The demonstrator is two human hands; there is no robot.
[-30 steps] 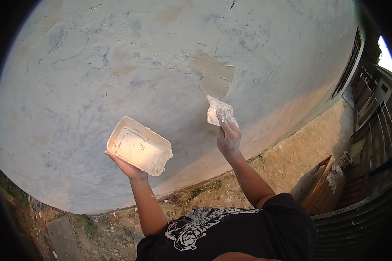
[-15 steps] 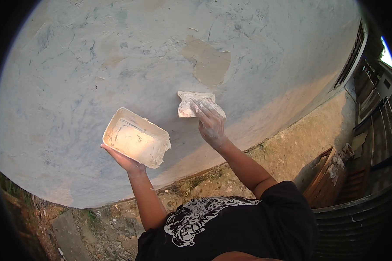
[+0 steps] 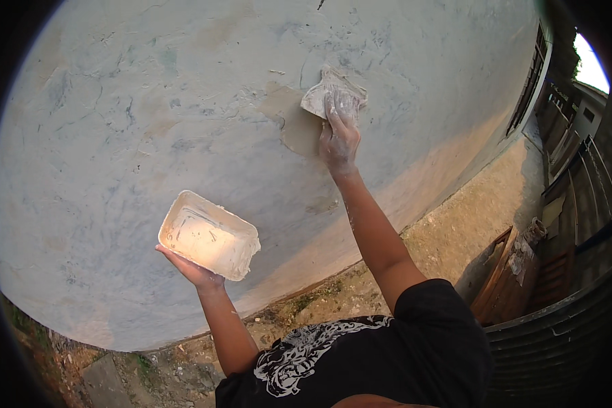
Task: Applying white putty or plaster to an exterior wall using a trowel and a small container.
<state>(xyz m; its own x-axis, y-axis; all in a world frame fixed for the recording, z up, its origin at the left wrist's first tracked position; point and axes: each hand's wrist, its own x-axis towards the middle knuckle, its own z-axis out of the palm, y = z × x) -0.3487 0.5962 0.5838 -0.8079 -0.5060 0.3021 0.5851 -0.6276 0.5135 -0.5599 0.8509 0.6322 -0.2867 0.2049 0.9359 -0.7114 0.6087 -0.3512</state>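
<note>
The right hand (image 3: 338,139) is stretched high, in the upper middle of the frame, with its fingers clamped on the handle end of a wide trowel (image 3: 333,94). The blade is smeared white and lies flat against the wall (image 3: 149,102), its lower edge just right of a bare tan patch (image 3: 296,122) where the coat is missing. The hand itself is dusted white, and so is the forearm below it, which runs down to a black sleeve (image 3: 442,333) at the lower right.

The left hand (image 3: 192,268) sits at the left centre of the frame, palm up, under a white rectangular tray (image 3: 209,236). Its fingers curl round the tray's near edge and underside, holding it tilted with the open side facing up and toward the camera. Pale wet plaster coats the inside of the tray. The tray is held off the wall and well apart from the trowel.

The wall fills most of the picture, grey-white with blotches and hairline cracks, and a warmer tan band along its foot. Below it, across the bottom of the frame, lies bare ground (image 3: 455,231) with scraps of weed. At the right edge stand a wooden frame (image 3: 500,285) and a dark corrugated sheet (image 3: 557,340), with a building beyond in the upper right
</note>
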